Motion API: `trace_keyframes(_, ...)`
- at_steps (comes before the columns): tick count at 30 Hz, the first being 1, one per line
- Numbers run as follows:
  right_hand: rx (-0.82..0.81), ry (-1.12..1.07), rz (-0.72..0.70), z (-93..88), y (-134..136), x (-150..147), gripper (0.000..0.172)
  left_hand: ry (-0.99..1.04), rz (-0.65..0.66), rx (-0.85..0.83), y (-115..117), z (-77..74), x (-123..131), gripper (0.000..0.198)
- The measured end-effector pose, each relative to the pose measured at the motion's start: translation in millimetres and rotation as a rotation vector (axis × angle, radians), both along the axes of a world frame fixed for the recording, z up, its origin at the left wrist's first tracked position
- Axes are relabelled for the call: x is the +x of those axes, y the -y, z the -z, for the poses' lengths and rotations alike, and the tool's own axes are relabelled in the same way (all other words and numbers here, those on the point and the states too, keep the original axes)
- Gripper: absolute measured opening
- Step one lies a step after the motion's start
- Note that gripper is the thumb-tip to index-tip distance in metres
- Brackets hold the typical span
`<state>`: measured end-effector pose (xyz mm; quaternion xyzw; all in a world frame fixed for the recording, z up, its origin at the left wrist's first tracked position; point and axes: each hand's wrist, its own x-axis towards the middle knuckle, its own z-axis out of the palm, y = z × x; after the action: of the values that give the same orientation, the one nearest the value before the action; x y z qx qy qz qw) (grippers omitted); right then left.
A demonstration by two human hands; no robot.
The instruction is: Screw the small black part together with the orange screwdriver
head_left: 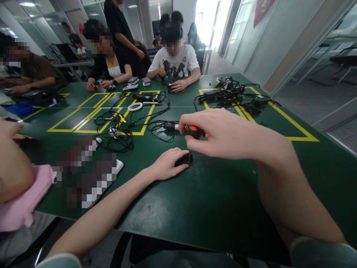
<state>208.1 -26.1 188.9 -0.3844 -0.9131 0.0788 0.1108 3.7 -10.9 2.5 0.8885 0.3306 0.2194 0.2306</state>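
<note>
My right hand [214, 132] is closed round the orange and dark handle of a screwdriver [194, 131]. The tool is upright, its shaft pointing down at a small black part [182, 160] on the green table. Fingers and thumb of my left hand [170, 163] grip that black part from its left side and keep it against the tabletop. The screwdriver's tip meets the right end of the part; whether a screw sits under it I cannot make out. Just beyond my hands lies a black and silver cylindrical tool [170, 127] with a coiled cable.
Tangled black cables [119, 137] lie ahead to the left, near a white ring [135, 107]. More black cables and adapters [231, 95] are heaped at the far right. Two blurred-out flat objects rest at the left. A person opposite [175, 63] holds a power screwdriver; other people sit leftward.
</note>
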Motion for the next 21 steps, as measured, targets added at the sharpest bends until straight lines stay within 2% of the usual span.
trace_keyframes(2,0.01,-0.025,-0.013,0.5,0.0,0.1,0.009,-0.006,-0.009,0.003,-0.3,0.3,0.0,0.034)
trace_keyframes(6,0.039,-0.028,0.026,2.0,-1.6,-1.8,0.037,-0.019,-0.002,0.007,-0.7,-1.8,-0.6,0.033)
trace_keyframes(7,0.04,-0.017,0.034,2.0,-2.1,-1.9,0.039,-0.025,0.001,0.006,-0.8,-2.5,-1.0,0.031)
trace_keyframes(12,0.033,-0.019,0.01,0.8,-1.3,0.1,0.01,-0.03,0.013,0.006,-1.2,-3.2,-3.0,0.033)
trace_keyframes(14,0.034,-0.021,0.015,0.4,-0.6,0.0,0.009,-0.029,0.006,0.005,-1.1,-2.9,-3.2,0.035)
trace_keyframes(18,0.034,0.004,0.039,0.0,-0.2,-1.1,0.03,-0.025,0.003,-0.006,-0.7,-3.1,-2.9,0.034)
trace_keyframes(19,0.034,0.012,0.034,-0.1,-0.1,-1.0,0.029,-0.025,0.005,-0.009,-0.6,-3.0,-2.8,0.033)
trace_keyframes(21,0.034,0.022,0.017,-0.6,0.5,-0.6,0.017,-0.025,0.003,-0.006,-0.5,-2.3,-2.9,0.033)
